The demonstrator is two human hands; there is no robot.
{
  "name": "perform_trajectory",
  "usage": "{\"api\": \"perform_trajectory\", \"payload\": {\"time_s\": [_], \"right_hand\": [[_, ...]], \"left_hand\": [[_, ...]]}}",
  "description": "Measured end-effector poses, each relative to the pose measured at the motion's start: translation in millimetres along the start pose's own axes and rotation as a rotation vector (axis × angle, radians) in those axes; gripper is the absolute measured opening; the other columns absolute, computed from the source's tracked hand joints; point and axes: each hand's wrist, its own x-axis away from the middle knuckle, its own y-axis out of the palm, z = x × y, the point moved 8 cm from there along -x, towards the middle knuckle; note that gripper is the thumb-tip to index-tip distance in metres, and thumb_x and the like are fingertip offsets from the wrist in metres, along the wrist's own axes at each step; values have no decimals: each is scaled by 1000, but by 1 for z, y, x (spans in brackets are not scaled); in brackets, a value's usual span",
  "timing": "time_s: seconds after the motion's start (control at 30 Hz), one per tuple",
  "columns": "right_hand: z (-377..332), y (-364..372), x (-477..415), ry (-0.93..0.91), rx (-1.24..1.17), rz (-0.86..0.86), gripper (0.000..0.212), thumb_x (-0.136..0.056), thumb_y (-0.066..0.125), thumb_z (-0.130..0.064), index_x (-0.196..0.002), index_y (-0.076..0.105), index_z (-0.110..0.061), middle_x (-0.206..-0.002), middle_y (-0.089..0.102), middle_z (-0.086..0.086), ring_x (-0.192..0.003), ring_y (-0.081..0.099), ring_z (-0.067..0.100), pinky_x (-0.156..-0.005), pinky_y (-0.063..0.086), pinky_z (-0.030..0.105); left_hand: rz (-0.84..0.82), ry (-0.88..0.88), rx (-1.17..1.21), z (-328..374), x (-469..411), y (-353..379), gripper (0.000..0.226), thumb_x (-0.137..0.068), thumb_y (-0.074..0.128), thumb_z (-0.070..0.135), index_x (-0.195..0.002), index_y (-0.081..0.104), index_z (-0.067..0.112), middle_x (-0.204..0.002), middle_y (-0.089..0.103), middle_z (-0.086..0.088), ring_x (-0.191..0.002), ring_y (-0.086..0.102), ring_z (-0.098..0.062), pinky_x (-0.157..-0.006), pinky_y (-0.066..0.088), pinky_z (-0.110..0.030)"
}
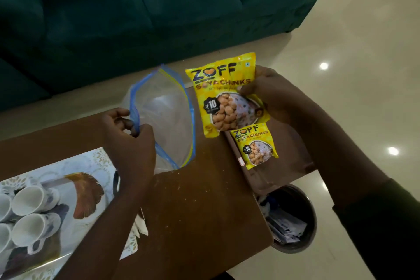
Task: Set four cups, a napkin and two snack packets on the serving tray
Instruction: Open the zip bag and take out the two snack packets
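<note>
My right hand (pixel 270 95) holds a yellow soya-chunks snack packet (pixel 225 95) upright in the air, just right of a clear zip bag. A second, identical yellow packet (pixel 255 145) lies flat on the brown surface below it. My left hand (pixel 130 138) pinches the blue rim of the clear zip bag (pixel 163 116), whose mouth gapes open. At the lower left lies the serving tray (pixel 75 166) with a bird print. Several white cups (pixel 29 200) stand on it at its left end, partly cut off by the frame. I see no napkin.
A brown wooden table (pixel 200 211) holds the tray and bag. To its right stands a brown plastic stool or stand (pixel 272 179), and below that a round bin (pixel 293 216) with paper in it. A dark green sofa (pixel 136 7) lies beyond; cream floor tiles (pixel 352 52) to the right.
</note>
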Motion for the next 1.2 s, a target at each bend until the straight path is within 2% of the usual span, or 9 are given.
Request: {"api": "perform_trajectory", "payload": {"time_s": [0.27,0.37,0.53,0.63,0.77,0.87,0.97,1.1,1.2], "right_hand": [[54,-91,-16,39,270,145,42,-81,44,7,-116,58,-11,-114,66,21,-98,65,31,-83,55,42],[89,-119,-21,90,330,184,37,-81,45,8,-108,64,-8,-113,67,19,-95,66,28,-85,55,41],[161,-158,-29,248,352,229,40,-84,46,8,-120,59,0,-124,61,25,-116,58,38,-99,48,47],[192,-160,-37,278,404,182,42,-84,43,8,-123,57,0,-126,60,26,-117,57,39,-102,46,49],[201,-155,-51,256,379,165,44,-82,42,7,-125,52,2,-122,60,26,-114,57,38,-99,47,50],[207,-155,-71,226,345,174,40,-79,44,6,-117,54,10,-116,63,27,-110,60,38,-98,48,53],[220,-161,-87,209,418,207,27,-83,46,6,-107,56,13,-111,64,30,-108,61,41,-94,51,52],[221,-165,-84,165,504,306,26,-78,58,-2,-103,60,1,-98,69,21,-93,66,35,-72,51,37],[223,-160,-80,152,561,314,39,-75,57,-3,-114,53,-5,-104,65,12,-98,63,31,-79,51,33]], "left_hand": [[-16,32,11,7,7,16,39,-74,61,0,-100,43,22,-83,49,18,-68,55,3,-57,43,-4],[-24,46,-7,7,10,22,46,-74,62,1,-90,42,39,-82,49,18,-67,55,10,-59,43,-2],[-50,26,-36,3,12,31,50,-74,62,6,-85,40,50,-83,51,19,-72,55,5,-67,46,-14],[-68,35,-36,2,11,37,49,-73,61,9,-87,40,51,-84,51,20,-72,55,10,-65,45,-6],[-89,38,-55,-5,13,46,44,-76,61,8,-94,43,44,-88,53,18,-77,57,3,-70,49,-13],[-92,51,-85,-7,19,49,33,-75,61,6,-104,52,21,-92,59,3,-80,60,-11,-67,49,-14],[-89,76,-103,-1,25,52,36,-75,61,4,-97,47,29,-84,54,11,-73,57,-4,-59,45,-4],[-96,64,-113,5,25,54,46,-74,63,7,-90,42,45,-93,59,0,-82,61,-15,-69,51,-22],[-88,70,-114,9,25,54,45,-73,62,6,-90,42,43,-98,59,-6,-85,61,-19,-73,51,-31]]}}
